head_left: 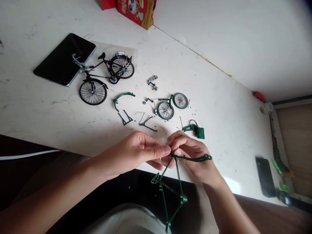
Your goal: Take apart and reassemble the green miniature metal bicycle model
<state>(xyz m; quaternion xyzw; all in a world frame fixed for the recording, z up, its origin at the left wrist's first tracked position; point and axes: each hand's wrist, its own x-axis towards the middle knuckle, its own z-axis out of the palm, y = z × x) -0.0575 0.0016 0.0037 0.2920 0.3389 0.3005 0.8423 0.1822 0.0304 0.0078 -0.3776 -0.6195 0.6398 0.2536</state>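
Observation:
Both of my hands meet at the front end of a green model bicycle frame [177, 175], which hangs below them past the table's front edge. My left hand [136, 151] pinches the joint between thumb and fingers. My right hand [192, 152] closes on the same joint from the other side, where a long curved green fork piece [200, 159] sticks out to the right. A small green saddle [155, 178] sits on the frame. What lies exactly between the fingertips is hidden.
Past my hands lie small green wheels [166, 110], a curved mudguard [124, 94], forked green parts [148, 125], a green flat part [200, 133] and tiny screws. An assembled black model bicycle [97, 76] stands beside a tablet [63, 60]. A dark phone [265, 177] lies at right.

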